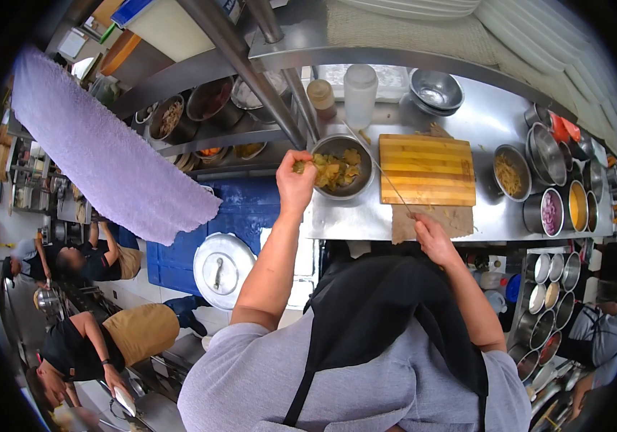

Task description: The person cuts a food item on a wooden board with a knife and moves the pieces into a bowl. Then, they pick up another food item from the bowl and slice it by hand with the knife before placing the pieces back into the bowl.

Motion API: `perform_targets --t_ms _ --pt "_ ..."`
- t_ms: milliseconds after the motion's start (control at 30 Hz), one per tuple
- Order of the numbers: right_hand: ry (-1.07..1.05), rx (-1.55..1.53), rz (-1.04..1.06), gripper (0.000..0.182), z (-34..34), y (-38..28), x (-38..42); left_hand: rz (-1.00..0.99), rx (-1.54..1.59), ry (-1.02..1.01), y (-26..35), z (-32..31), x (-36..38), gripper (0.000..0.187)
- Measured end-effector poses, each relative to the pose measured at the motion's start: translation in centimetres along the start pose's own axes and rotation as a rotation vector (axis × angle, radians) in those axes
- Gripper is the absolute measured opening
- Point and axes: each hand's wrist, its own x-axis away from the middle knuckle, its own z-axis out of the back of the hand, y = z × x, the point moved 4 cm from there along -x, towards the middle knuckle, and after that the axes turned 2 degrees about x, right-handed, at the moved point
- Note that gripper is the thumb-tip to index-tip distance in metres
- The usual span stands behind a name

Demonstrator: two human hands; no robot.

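Note:
My left hand (297, 181) is at the left rim of a metal bowl (370, 177), its fingers closed around pieces of yellow-green chopped food. More of these chopped pieces (338, 171) lie inside the bowl. My right hand (434, 241) grips a long, thin knife (389, 181) by its handle, near the counter's front edge. The blade slants up and left, seen nearly edge-on, across the left side of a striped wooden cutting board (427, 169). Beneath the board's front edge lies a brown cloth (434, 224).
Behind the bowl stand a clear squeeze bottle (361, 95) and a smaller sauce bottle (320, 98). Stacked metal bowls (436, 90) sit at the back. To the right are a bowl of yellow strips (512, 173) and a pot of chopped onion (551, 213). Several co-workers stand around.

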Motion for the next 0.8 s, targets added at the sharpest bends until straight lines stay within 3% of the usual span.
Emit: perform_targets --t_ms 200,267,333,367,433,533,800 --pt "0.027 0.030 0.024 0.059 0.2 0.4 0.4 0.083 0.024 -0.033 -1.1 -0.1 -0.1 0.008" --pt "-0.021 -0.064 -0.108 0.058 0.3 -0.3 1.1 0.120 -0.021 -0.084 -1.5 -0.7 -0.2 0.011" --pt "0.001 -0.087 -0.092 0.058 0.4 -0.1 1.3 0.160 0.378 -0.081 -1.7 -1.8 -0.6 0.027" --pt "0.018 -0.108 -0.074 0.058 0.5 0.0 1.3 0.159 0.380 -0.088 -1.8 -2.0 -0.6 0.027" --pt "0.043 -0.104 -0.069 0.058 0.8 0.4 1.6 0.462 0.769 -0.188 0.4 -2.8 -0.1 0.044" --pt "0.059 -0.111 -0.094 0.058 1.3 -0.1 2.3 0.488 0.756 -0.319 0.6 -4.2 -0.3 0.050" --pt "0.117 -0.109 -0.053 0.062 1.6 2.2 3.5 0.413 0.668 -0.349 1.9 -7.2 0.3 0.040"
